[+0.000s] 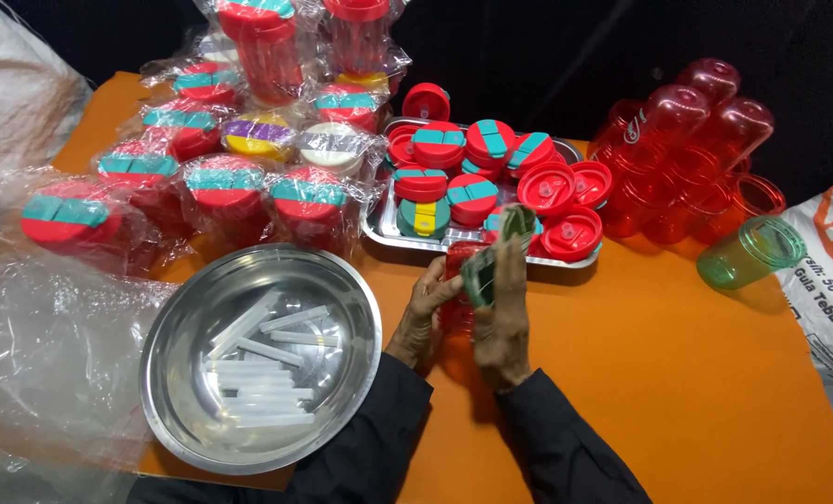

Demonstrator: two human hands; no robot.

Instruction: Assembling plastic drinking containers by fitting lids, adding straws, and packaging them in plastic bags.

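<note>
Left hand grips a red cup; right hand clasps a green lid at the cup's top. Steel tray edge just ahead; steel bowl rim just left. Bare orange mat right of the hands.

Head camera looks steeply down (close) at the orange tabletop

In my left grip I hold a translucent red plastic tumbler, mostly hidden behind my fingers, lying tilted just above the orange tabletop. Against its top, my right grip pinches a round dark-green plastic lid, tipped on edge so its rim faces me, touching the tumbler's mouth.
</note>
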